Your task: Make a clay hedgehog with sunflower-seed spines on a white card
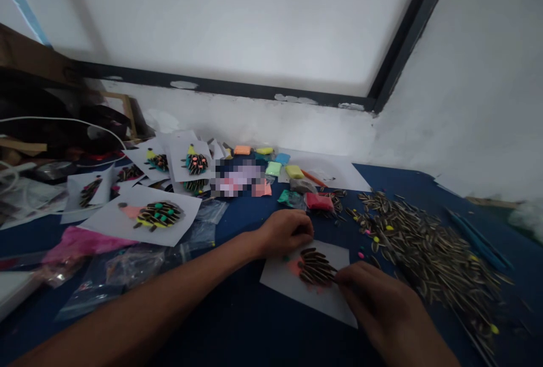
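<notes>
A white sheet of paper [326,305] lies at an angle in front of me. On it is a hedgehog figure [316,268] with a pink clay body and striped sunflower seeds set in rows as spines. My left hand [286,233] rests by the sheet's far edge, its fingers curled in; whatever they hold is hidden. At the hedgehog's right side my right hand [377,305] pinches a sunflower seed at the end of the spines, the seed mostly covered by the fingertips. A small green clay bit [285,258] sits near the left hand.
A wide heap of sunflower seeds [436,248] spreads at right, with a teal case [479,240] beside it. Coloured clay packs, including a red one [319,201], stand at the back. Finished hedgehog sheets [178,237] and plastic bags [123,268] cover the left.
</notes>
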`<state>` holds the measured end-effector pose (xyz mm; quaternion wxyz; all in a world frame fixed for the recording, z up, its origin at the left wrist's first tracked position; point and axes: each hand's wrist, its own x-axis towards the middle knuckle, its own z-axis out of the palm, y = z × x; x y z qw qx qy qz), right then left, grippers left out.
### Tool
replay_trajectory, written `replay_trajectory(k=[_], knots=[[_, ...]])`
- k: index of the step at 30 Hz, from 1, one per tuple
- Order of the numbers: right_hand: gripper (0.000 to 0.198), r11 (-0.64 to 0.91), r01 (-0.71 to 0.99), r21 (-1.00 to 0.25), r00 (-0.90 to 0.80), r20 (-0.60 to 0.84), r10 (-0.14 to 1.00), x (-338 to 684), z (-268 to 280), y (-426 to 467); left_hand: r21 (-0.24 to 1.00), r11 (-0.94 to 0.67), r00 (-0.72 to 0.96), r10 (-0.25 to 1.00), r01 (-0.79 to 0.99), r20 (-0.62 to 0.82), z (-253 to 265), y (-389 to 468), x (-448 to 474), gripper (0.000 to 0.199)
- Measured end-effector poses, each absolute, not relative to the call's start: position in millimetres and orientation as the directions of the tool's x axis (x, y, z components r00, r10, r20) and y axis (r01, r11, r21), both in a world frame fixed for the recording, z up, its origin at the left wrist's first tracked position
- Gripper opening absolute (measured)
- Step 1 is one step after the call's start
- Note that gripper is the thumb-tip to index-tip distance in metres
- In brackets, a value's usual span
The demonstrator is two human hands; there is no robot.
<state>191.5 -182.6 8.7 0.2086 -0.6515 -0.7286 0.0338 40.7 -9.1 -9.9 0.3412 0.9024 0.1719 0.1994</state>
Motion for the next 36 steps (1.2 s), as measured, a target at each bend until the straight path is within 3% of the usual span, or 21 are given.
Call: replay_trajectory(k=[30,33,36], knots=[[0.023,0.103,0.966,-0.238,-0.038,0.263,0.964,184,6,-182,0.676,-0.713,0.862,0.449,0.188,0.233,-9,-10,41,0.005],[0.023,0.074,0.979,-0.191,-0.014,0.297,0.955,187,11,-182,0.676,-0.711,0.86,0.454,0.193,0.232,-9,-10,41,0.004],[0.027,-0.052,0.994,-0.1,0.086,0.373,0.924,198,14,-182,0.677,-0.71,0.864,0.451,0.196,0.223,-8,-10,40,0.004]])
